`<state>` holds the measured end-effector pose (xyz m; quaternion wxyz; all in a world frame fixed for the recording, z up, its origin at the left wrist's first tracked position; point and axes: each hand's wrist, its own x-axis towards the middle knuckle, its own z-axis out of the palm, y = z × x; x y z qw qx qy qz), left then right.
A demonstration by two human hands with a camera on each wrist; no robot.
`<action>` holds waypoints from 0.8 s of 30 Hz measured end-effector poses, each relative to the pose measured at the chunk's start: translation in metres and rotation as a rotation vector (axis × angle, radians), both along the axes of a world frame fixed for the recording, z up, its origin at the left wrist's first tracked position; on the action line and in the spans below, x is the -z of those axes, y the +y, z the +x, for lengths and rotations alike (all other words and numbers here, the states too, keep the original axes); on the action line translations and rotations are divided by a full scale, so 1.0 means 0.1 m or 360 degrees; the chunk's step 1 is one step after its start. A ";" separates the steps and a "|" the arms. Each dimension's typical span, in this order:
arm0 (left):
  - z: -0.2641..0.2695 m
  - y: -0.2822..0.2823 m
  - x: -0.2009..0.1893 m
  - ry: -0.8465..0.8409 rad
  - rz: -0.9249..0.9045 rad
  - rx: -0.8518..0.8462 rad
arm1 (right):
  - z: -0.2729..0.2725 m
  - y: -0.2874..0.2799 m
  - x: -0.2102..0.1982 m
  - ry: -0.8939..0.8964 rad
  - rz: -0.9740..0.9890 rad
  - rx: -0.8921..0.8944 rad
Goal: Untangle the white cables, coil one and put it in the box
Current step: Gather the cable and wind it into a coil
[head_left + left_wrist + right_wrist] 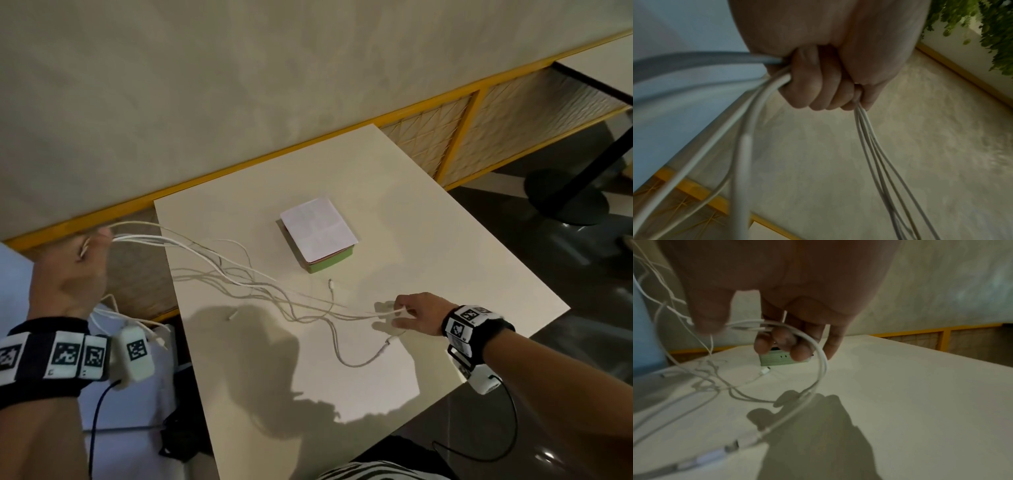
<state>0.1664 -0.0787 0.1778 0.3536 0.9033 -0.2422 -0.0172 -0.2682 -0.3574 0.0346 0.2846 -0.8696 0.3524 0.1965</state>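
Several white cables stretch in a tangle across the white table between my two hands. My left hand, raised off the table's left edge, grips a bundle of the cables in a fist, and loose ends hang below it. My right hand near the table's right side pinches cable strands between thumb and fingers, low over the surface. A green box with a white lid lies closed at the table's centre, also the green box beyond my right fingers.
Loose connector ends lie on the table. A yellow-framed low partition runs behind the table. Another table's black base stands at the right on the dark floor. Black wrist-camera leads hang below both arms.
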 end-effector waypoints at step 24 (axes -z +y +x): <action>-1.51 -0.85 -0.19 0.0201 0.0198 0.1213 | 1.48 0.72 -0.99 -0.1100 0.0201 -0.0005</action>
